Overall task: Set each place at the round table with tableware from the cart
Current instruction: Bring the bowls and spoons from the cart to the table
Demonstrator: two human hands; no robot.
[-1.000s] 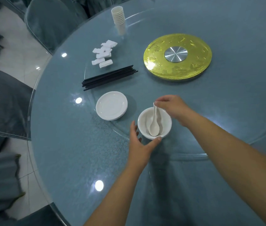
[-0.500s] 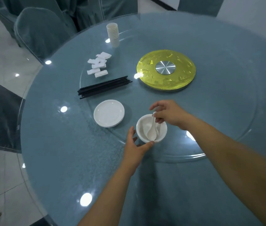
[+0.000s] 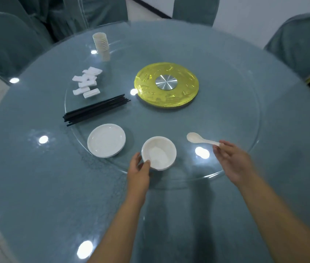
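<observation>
Supplies staged on glass turntable of bench (image 3: 36,177): chopsticks (image 3: 95,110), plates (image 3: 106,140). Left hand (image 3: 139,170) grasps bowl (image 3: 158,153) rim, likely steadying it. Right hand (image 3: 233,160) pinches spoon (image 3: 200,141) handle, held apart, bound for place setting.

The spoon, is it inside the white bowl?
No, the spoon is out of the bowl, held by the right hand beside it.
</observation>
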